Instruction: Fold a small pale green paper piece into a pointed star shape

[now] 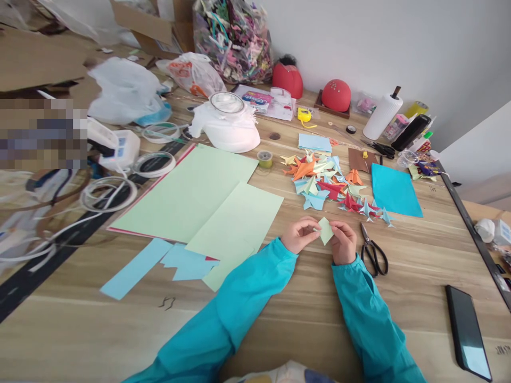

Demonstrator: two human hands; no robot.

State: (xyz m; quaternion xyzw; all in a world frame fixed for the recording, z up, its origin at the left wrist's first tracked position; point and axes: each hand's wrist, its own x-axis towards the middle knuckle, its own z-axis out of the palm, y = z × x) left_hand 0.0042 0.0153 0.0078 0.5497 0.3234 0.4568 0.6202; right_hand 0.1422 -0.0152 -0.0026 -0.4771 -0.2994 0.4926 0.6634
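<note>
A small piece of pale green folded paper (326,231) is held above the table between my two hands, its outline roughly a diamond. My left hand (300,234) pinches its left corner between thumb and fingers. On the opposite corner, my right hand (343,240) grips it the same way. Just beyond lies a pile of folded paper cranes (315,178) in orange, red, pale green and light blue. Black-handled scissors (373,252) rest to the right of my right hand. Large pale green sheets (235,226) spread out to the left of my hands.
Light blue paper strips (136,268) lie at the left front. A turquoise sheet (396,189) is right of the cranes, and a phone (468,330) lies at the right front. Thread spool (264,158), white bag (227,125) and tape measure (304,115) stand farther back. Cables (107,194) coil at left.
</note>
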